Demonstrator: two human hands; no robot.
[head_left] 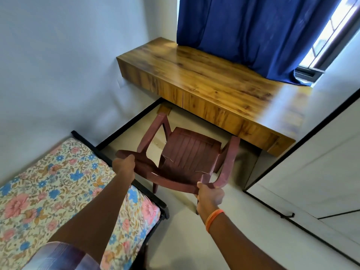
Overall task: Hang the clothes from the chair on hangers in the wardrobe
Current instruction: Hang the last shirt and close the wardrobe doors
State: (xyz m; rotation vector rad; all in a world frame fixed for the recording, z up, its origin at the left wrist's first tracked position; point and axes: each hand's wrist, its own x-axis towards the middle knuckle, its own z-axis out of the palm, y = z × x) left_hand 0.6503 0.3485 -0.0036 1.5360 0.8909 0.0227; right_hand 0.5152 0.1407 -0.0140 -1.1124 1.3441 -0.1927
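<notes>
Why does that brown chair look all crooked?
The chair is tilted because the left hand and right hand grip its back rim. Also odd: its seat holds no clothes, though the task names them there.

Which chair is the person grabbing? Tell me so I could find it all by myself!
Find the long wooden desk under the blue curtain. Just in front of it, beside the flowery bed, is the chair, held by the left hand and right hand. It is the only seat here: dark reddish-brown plastic, with armrests and a ribbed seat with nothing on it.
</notes>
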